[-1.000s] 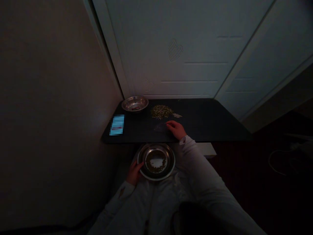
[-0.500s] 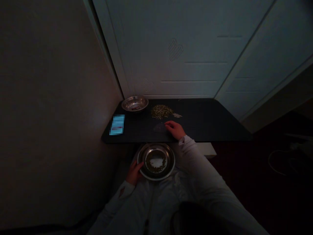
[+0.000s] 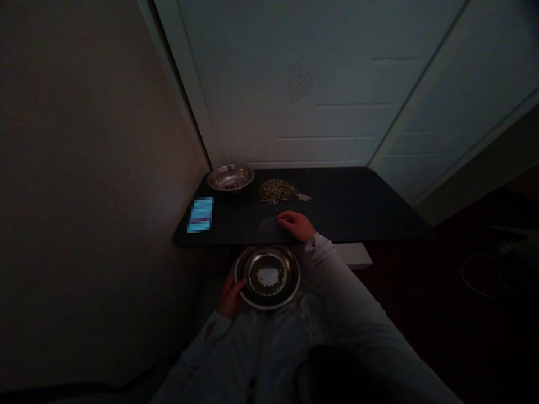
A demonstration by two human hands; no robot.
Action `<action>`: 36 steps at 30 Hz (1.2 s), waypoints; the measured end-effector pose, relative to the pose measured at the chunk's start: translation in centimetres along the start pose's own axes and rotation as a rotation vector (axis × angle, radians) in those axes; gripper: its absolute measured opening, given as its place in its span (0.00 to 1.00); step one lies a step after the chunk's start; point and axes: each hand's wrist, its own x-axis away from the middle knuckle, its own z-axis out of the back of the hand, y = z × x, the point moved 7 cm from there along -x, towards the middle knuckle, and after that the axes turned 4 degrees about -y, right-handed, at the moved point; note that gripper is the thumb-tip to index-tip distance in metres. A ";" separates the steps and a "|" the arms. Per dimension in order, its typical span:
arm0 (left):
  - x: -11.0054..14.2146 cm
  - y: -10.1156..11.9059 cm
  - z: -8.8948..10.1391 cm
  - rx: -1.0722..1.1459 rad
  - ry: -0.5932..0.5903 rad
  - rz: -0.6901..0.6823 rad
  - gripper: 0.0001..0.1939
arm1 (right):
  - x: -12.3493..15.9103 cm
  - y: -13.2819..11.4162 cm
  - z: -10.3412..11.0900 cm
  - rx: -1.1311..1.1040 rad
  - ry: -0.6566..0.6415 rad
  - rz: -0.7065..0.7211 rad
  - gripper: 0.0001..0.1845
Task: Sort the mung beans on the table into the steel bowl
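Observation:
In dim light, my left hand (image 3: 230,295) grips the left rim of a steel bowl (image 3: 295,268) that rests on my lap and holds small dark-green grains. My right hand (image 3: 297,225) lies on the black table (image 3: 357,207), fingers curled and pointing left, beside a faint smear of grains. Whether the fingers pinch anything is too dark to tell. A pile of greenish grains (image 3: 278,191) lies further back on the table, with a small pale heap (image 3: 304,197) at its right edge.
A second, smaller steel bowl (image 3: 230,177) sits at the table's back left corner. A lit phone screen (image 3: 201,214) lies near the table's left edge. White panelled doors stand behind the table and a wall to the left. A cable lies on the floor, right.
My right hand has slid a little to the left and toward me across the table. The left hand and the lap bowl have stayed put.

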 end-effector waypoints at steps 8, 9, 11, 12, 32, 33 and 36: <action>0.4 -0.8 0.2 0.068 0.032 0.117 0.21 | 0.1 -0.3 0.1 0.016 0.047 0.001 0.12; 0.6 -0.7 0.0 0.079 0.025 0.123 0.21 | 0.2 -0.4 -0.1 0.034 0.039 0.004 0.12; 0.8 -0.3 -0.4 0.106 0.019 0.130 0.21 | 0.4 -0.5 -0.5 0.056 0.020 0.011 0.12; 0.8 -0.2 -0.5 0.118 0.021 0.127 0.21 | 0.4 -0.6 -0.7 0.061 0.012 0.015 0.12; 0.1 0.6 0.9 0.024 0.067 -0.026 0.15 | 0.6 -2.6 -2.7 0.067 -0.108 0.066 0.13; 0.1 0.6 0.8 0.022 0.061 -0.023 0.16 | 0.6 -2.6 -2.7 0.061 -0.114 0.069 0.13; 0.3 0.5 0.4 0.035 0.044 0.013 0.16 | 0.5 -2.6 -2.6 0.058 -0.109 0.075 0.13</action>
